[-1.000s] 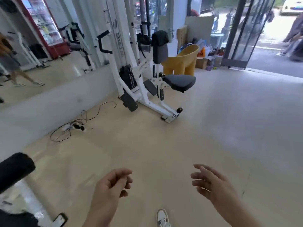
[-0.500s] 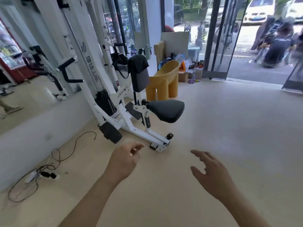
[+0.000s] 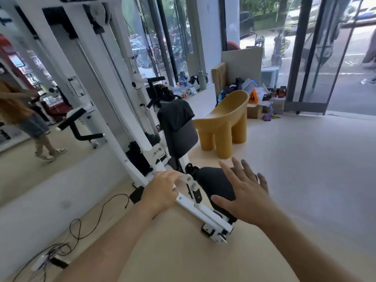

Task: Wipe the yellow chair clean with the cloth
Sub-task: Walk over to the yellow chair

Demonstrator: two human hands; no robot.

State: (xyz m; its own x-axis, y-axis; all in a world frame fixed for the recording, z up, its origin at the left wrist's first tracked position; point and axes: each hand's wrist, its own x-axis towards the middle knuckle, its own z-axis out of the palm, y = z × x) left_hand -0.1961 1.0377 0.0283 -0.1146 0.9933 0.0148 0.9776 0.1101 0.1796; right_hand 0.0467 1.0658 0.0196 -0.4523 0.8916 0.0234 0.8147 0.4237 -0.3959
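Note:
The yellow chair is a moulded plastic seat with thick round legs, standing on the pale floor in the middle distance, just behind the gym machine. A dark cloth hangs over the top of the machine's grey backrest, left of the chair. My left hand is held out low in front of the machine's white frame, fingers loosely curled, holding nothing. My right hand is stretched forward over the black seat pad with its fingers spread and empty. Both hands are well short of the chair.
A white gym machine with a black seat pad stands between me and the chair. Cables and a power strip lie on the floor at left. Boxes and clutter sit behind the chair, beside a glass door.
The view has moved closer to the machine and the chair, which now look larger. Both hands have reached further forward, and my right hand's fingers have spread wider.

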